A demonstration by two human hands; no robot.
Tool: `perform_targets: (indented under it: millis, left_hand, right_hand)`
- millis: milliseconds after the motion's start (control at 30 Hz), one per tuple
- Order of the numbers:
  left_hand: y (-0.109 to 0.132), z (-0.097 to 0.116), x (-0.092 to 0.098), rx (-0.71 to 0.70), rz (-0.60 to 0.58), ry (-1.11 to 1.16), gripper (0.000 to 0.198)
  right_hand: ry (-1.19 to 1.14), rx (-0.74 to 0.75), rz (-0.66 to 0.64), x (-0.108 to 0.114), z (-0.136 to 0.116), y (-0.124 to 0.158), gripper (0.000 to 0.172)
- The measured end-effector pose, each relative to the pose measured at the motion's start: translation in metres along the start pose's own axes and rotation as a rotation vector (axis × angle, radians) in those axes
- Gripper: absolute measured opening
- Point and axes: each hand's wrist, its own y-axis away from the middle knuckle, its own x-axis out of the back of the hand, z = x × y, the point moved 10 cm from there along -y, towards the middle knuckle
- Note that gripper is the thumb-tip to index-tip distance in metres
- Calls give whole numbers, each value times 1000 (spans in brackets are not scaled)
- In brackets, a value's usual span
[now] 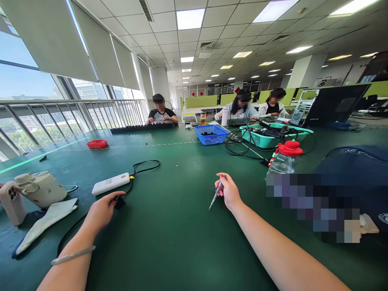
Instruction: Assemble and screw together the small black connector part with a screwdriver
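Note:
My left hand (101, 212), with a pale bangle at the wrist, rests low over the green table, fingers closed on a small black piece (120, 202) whose kind I cannot make out. Just beyond that hand lies a white power bank (110, 184) with a black cable (146, 163) looping from its end. Another black cable runs beneath my left forearm. My right hand (228, 192) grips a slim, silvery pen-like tool (214, 199), its pointed tip slanting down to the left near the tabletop.
At left are a phone (12, 203), a cream bag-like container (45, 188) and a white cloth piece (48, 222). Farther back are a red tray (97, 144), a blue basket (211, 134) and a cable-filled green basket (263, 139). A red-capped bottle (283, 159) stands right. Several people sit beyond.

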Motion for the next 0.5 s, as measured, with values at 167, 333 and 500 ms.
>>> perform_targets:
  millis: [167,333,500]
  left_hand:
    - [0,3,-3,6,-42,-52,49]
    - [2,6,-6,-14,-62,-78,48]
    - [3,9,-2,-28,-14,-91,48]
  right_hand:
    - [-1,7,-8,-1,0,-1,47]
    - [11,8,-21,-3,-2,1,45]
    - [9,10,-23,-3,-2,2,45]
